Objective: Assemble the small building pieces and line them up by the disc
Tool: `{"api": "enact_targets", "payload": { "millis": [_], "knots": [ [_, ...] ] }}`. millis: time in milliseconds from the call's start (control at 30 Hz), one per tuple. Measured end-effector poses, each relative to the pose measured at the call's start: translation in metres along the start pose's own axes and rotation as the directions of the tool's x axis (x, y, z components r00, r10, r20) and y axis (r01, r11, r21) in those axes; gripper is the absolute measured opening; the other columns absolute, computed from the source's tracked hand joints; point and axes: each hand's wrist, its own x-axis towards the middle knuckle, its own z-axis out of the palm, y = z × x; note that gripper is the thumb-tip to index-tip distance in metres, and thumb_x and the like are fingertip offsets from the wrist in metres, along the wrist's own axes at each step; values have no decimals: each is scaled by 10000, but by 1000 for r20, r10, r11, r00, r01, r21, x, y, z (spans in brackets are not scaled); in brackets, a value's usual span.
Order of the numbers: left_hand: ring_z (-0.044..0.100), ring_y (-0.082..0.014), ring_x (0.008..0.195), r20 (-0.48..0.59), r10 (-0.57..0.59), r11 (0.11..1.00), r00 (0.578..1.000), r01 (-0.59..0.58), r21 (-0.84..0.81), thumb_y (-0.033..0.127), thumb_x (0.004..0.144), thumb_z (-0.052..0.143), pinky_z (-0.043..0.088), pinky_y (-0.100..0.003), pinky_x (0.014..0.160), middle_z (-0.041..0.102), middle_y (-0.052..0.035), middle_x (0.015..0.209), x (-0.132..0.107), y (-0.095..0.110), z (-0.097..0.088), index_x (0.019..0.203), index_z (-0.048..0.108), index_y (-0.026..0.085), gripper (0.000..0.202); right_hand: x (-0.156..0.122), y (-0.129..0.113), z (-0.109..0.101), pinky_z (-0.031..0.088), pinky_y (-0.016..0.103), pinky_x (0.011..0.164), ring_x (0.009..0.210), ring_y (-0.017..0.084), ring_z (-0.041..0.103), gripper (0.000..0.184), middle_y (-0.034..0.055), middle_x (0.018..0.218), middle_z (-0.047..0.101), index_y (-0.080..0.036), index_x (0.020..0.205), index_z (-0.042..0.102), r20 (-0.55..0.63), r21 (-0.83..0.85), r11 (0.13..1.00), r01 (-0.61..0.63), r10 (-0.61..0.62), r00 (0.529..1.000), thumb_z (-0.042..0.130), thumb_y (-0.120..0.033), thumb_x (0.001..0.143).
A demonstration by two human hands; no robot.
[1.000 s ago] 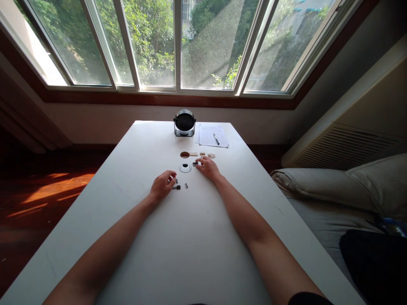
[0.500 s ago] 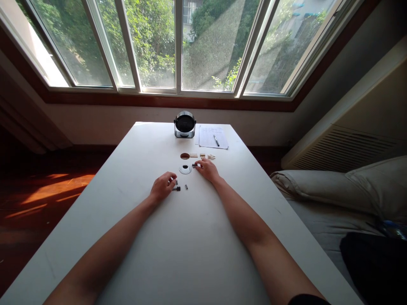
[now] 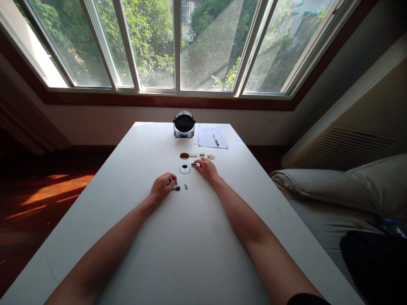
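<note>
My right hand (image 3: 207, 169) reaches to the middle of the white table (image 3: 184, 237), its thumb and fingertips closed on a small dark piece (image 3: 193, 164). A flat silver ring (image 3: 181, 171) with a dark hole at its centre lies just left of these fingertips. Nearer to me, my left hand (image 3: 163, 185) rests on the table with curled fingers. At its fingertips is a small grey piece (image 3: 176, 182), partly hidden by them. Right beside that hand lies a small black-ended piece (image 3: 177, 188), and a short grey cylinder (image 3: 186, 187) is a little further right.
Beyond the ring is a round brown hole or disc (image 3: 184, 156), with rows of small gold-coloured pieces (image 3: 193, 155) and pale pieces (image 3: 211, 156) to its right. A black round device on a stand (image 3: 184, 123) and a pen (image 3: 216, 140) on paper (image 3: 208, 136) are at the back.
My right hand has barely shifted, and the dark piece at its fingertips appears slightly turned. My left hand keeps nearly the same place. The whole view has moved very slightly.
</note>
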Motion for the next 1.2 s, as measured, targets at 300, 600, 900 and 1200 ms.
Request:
{"api": "enact_targets", "payload": {
  "millis": [300, 600, 900, 1200],
  "knots": [
    [574, -204, 875, -38, -16, 1000, 999, 17, 19, 83, 775, 485, 470, -354, 833, 674, -29, 900, 3, -9, -3, 872, 672, 236, 262, -1, 2, 0, 429, 290, 777, 851, 181, 572, 246, 34, 902, 617, -271, 1136, 691, -19, 31, 1000, 0, 0, 1000, 661, -332, 900],
    [545, -219, 952, 227, 136, 991, 964, -134, -23, 239, 778, 626, 464, -328, 834, 653, -37, 914, 4, -16, -29, 834, 692, 251, 87, 0, 3, 3, 428, 292, 762, 810, 177, 572, 213, 24, 881, 616, -271, 1100, 685, -36, 32, 999, -9, 11, 999, 652, -340, 902],
    [524, -230, 965, 239, 177, 978, 955, -197, 62, 286, 804, 647, 448, -354, 869, 656, -47, 932, 5, -13, -21, 822, 712, 268, 70, 0, 2, 5, 429, 296, 755, 815, 182, 580, 200, 34, 899, 626, -267, 1088, 683, -34, 16, 999, -37, 38, 999, 638, -354, 913],
    [533, -230, 935, 167, 230, 962, 959, -250, 108, 308, 879, 617, 434, -381, 851, 679, -50, 918, 3, -12, -10, 857, 710, 249, 112, -1, 1, 2, 422, 286, 763, 789, 172, 576, 234, 25, 876, 642, -249, 1123, 673, -57, 67, 996, -61, 65, 996, 641, -345, 912]
  ]
}}
